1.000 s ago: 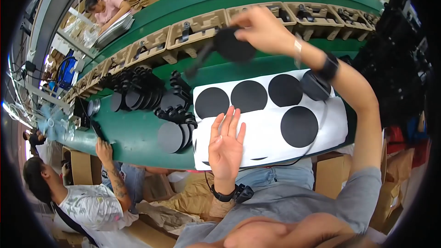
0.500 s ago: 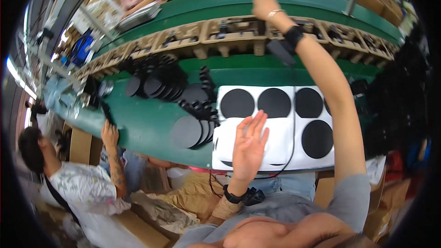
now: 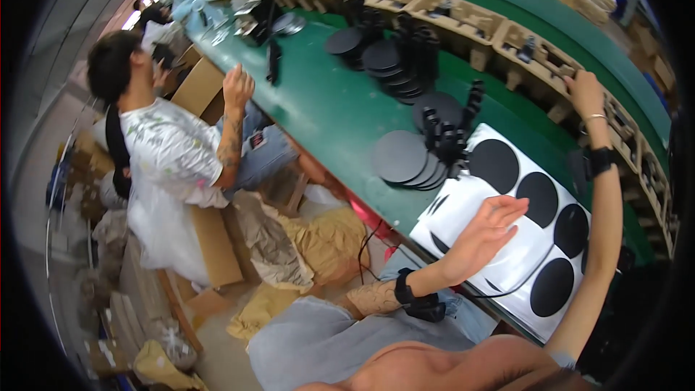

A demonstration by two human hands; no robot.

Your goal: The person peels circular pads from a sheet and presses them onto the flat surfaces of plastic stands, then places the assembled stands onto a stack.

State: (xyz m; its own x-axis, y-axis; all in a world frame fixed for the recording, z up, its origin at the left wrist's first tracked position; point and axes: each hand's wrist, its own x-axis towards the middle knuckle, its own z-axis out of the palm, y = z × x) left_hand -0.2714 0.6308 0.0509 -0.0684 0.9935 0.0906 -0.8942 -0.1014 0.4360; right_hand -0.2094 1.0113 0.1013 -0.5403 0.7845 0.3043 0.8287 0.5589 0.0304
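Note:
My left hand (image 3: pixel 489 235) hovers over a white sheet (image 3: pixel 463 206) with large black round pads (image 3: pixel 495 165) on it. Its fingers are stretched out and hold nothing. Farther right, my right arm reaches across the sheet to the row of brown moulded-pulp trays (image 3: pixel 539 65). There my right hand (image 3: pixel 586 95) is at a tray's rim with its fingers curled; what they grip, if anything, is hidden. Small black parts (image 3: pixel 527 47) sit in the trays. Left of the sheet, grey-black round plates (image 3: pixel 400 156) lie in an overlapping stack beside black jointed pieces (image 3: pixel 443 134).
More black discs with upright parts (image 3: pixel 391 61) stand farther along the green bench (image 3: pixel 311 101). A co-worker (image 3: pixel 170 130) sits at the left, one hand raised by the bench edge. Crumpled brown paper (image 3: pixel 329 246) and cardboard boxes (image 3: pixel 213 242) lie below. A black cable (image 3: pixel 507 291) crosses the sheet.
The view has swung left, so the bench now runs diagonally. My right hand remains at the trays, and my left hand stays over the sheet. The co-worker's hand has lifted off the bench.

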